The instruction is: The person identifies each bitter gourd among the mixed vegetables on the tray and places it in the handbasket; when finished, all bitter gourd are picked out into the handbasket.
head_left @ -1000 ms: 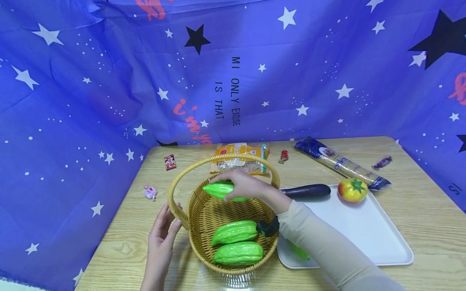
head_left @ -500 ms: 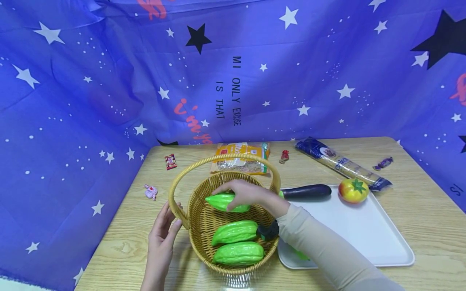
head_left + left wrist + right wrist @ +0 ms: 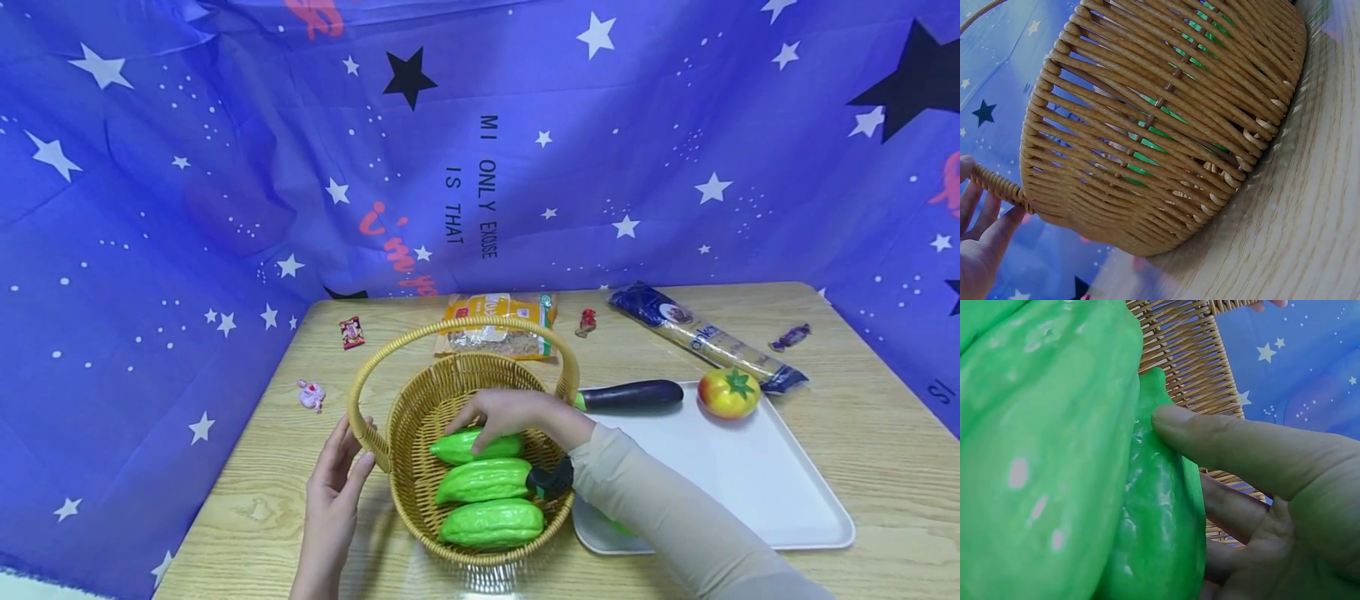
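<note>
A round wicker basket (image 3: 402, 500) with a tall arched handle stands on the table. My left hand (image 3: 333, 479) grips the handle's left base, thumb in front, also seen in the left wrist view. Inside the basket, my right hand (image 3: 510, 414) holds a green bitter melon (image 3: 450, 450) by thumb and fingers; the right wrist view shows the thumb (image 3: 1210, 434) lying on its skin. Two more bitter melons lie nearer to me, the middle one (image 3: 483, 481) beside the held one and another (image 3: 491, 523) at the front. The basket floor under the held melon is hidden.
Right of the basket, a white tray (image 3: 735, 475) bears an eggplant (image 3: 637, 395), a red-yellow toy fruit (image 3: 727, 394) and something green (image 3: 621, 527) partly under my sleeve. Behind lie an orange food bag (image 3: 495, 333), a long blue-ended packet (image 3: 693, 333) and several candies.
My right hand has lowered the bitter melon into the basket and brought it nearer, alongside the middle one. The left hand stays on the handle.
</note>
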A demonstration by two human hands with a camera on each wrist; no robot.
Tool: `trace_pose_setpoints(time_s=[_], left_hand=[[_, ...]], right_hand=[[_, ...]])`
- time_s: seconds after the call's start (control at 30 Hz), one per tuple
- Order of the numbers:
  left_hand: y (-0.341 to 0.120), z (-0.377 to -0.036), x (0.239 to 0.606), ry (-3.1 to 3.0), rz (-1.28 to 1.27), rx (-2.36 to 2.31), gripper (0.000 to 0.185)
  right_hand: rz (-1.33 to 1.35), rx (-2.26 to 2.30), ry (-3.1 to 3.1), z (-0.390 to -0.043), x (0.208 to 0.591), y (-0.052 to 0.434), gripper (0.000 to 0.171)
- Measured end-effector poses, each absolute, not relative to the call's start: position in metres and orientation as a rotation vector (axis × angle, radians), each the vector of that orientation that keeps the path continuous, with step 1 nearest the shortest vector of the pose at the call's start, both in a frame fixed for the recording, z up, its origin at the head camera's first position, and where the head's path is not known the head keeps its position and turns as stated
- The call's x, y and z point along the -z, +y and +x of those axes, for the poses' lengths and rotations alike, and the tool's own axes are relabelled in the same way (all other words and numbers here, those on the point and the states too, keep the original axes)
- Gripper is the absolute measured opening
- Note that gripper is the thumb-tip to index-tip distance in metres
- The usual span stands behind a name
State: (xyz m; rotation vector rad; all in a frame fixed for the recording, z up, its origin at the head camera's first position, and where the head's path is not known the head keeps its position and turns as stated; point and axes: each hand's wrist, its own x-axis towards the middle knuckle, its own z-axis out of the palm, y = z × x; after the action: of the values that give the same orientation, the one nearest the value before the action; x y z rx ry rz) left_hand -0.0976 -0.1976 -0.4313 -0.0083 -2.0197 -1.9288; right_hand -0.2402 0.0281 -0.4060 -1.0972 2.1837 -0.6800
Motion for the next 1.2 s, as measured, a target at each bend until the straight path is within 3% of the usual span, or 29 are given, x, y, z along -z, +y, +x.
trace_pose_setpoints(time_s=[0.43, 0.9, 1.2], left_hand=[[-0.197, -0.097, 0.432, -2.026, 0.032, 1.951, 0.055], [-0.197, -0.096, 0.430, -2.039, 0.041, 1.964, 0.053], [-0.196, -0.096, 0.430, -2.037, 0.059, 1.964, 0.053]], right_hand=[[-1.059, 0.786, 2.105, -0.241, 0.409, 0.030, 0.044], [-0.848, 1.039, 2.237, -0.237, 0.384, 0.031, 0.062], [-0.833, 1.095, 2.229, -0.229, 0.370, 0.038, 0.056]])
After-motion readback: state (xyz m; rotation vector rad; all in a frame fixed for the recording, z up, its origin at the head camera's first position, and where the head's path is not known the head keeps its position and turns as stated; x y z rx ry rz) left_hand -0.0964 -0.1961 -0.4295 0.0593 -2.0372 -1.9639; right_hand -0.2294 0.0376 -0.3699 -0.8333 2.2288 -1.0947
